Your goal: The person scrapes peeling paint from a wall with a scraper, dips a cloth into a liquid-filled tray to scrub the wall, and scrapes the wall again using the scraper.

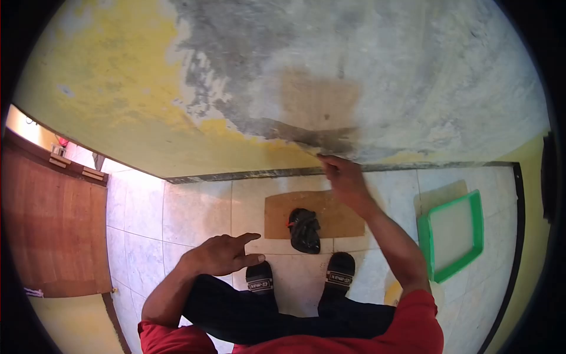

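Note:
My right hand is closed around what looks like a thin scraper, mostly hidden by the fingers. Its tip meets the low part of the wall, where a dark patch borders yellow paint. The wall is patchy grey and white elsewhere. My left hand hovers by my left knee, thumb and forefinger stretched apart, holding nothing. Between the hands, a crumpled black plastic bag rests on a brown cardboard sheet on the floor.
On the right, a green-rimmed tray with a pale inside sits on the tiled floor. My feet wear black slippers just in front of the cardboard. A brown wooden door stands at the left, near a bright opening. Dark skirting runs along the wall's foot.

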The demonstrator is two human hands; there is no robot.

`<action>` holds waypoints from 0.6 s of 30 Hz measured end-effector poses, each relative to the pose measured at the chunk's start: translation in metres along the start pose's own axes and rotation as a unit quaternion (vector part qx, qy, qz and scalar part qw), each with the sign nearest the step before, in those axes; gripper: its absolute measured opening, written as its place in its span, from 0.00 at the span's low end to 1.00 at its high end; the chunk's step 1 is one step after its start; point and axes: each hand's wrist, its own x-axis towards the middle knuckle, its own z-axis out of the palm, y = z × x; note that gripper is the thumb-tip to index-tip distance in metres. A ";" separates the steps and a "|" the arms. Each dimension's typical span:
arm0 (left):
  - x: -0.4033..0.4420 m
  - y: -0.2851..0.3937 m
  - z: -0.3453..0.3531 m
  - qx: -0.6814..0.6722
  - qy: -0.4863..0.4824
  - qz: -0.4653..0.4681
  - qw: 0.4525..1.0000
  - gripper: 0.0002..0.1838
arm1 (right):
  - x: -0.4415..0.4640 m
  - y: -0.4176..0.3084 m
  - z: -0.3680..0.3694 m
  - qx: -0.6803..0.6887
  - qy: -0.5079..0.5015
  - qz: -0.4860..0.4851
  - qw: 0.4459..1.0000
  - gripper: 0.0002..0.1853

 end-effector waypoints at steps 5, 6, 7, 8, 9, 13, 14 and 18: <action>-0.002 0.000 -0.001 -0.022 0.010 0.051 0.998 0.37 | 0.009 0.012 -0.001 0.059 0.040 -0.037 0.997 0.15; -0.002 0.001 0.002 -0.018 0.002 0.045 0.999 0.36 | 0.006 0.019 0.003 0.059 0.026 -0.030 0.997 0.14; 0.002 -0.001 0.002 -0.011 -0.009 0.060 0.998 0.36 | 0.015 0.023 0.015 0.055 0.025 -0.085 0.994 0.13; 0.007 -0.001 0.004 -0.005 -0.019 0.043 0.999 0.36 | 0.020 0.031 0.036 0.049 0.024 -0.133 0.990 0.12; 0.013 0.002 0.004 0.006 -0.026 0.029 0.999 0.35 | 0.028 0.062 0.069 -0.113 0.075 -0.300 0.944 0.12; 0.018 -0.001 0.021 0.140 -0.017 0.074 0.987 0.39 | -0.004 0.065 0.120 -0.021 -0.209 -0.199 0.957 0.26; 0.020 -0.003 0.020 0.161 -0.050 0.127 0.977 0.35 | -0.015 0.052 0.101 0.014 -0.211 -0.199 0.957 0.21; 0.091 -0.013 0.004 0.103 -0.301 0.020 0.948 0.47 | -0.014 0.094 0.107 -0.155 -0.189 -0.115 0.963 0.22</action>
